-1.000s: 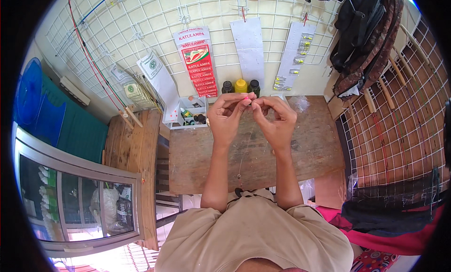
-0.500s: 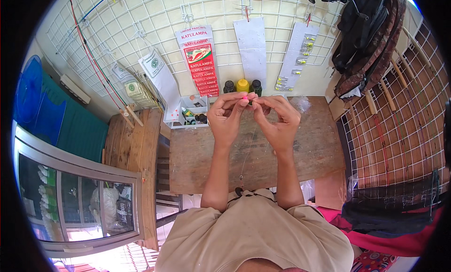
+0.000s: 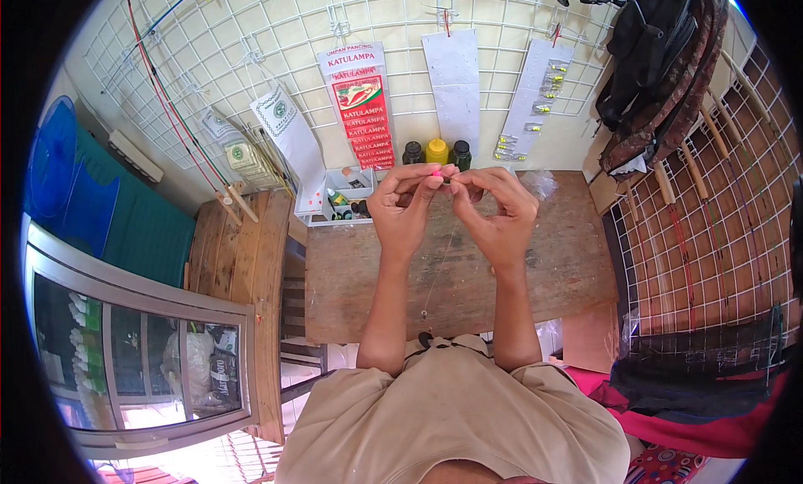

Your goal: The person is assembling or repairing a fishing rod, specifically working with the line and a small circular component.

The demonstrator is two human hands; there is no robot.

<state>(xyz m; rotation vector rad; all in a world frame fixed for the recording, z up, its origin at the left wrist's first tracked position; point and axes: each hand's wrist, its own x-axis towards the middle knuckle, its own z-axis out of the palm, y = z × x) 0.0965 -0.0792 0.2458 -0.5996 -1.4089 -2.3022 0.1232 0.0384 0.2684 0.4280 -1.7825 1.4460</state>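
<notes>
Above the far part of the wooden table, both my hands are raised with their fingertips close together. My left hand is closed in a pinch on a small bright pink piece, too small to tell its kind. Thumb and forefinger of my right hand are pressed together right beside it; what lies between them is mostly hidden, with only a tiny dark bit showing. A thin fishing line hangs from the fingertips toward my waist. At its lower end dangles a small metal piece, like a swivel.
Behind my hands stand a yellow bottle and two dark ones. A white divided tray holds small bottles on the left. Cards of tackle hang on the wire grid. Fishing rods line the right side.
The line's lower end has swung a little to the left. My fingers have shifted only slightly, and both pinches stay closed.
</notes>
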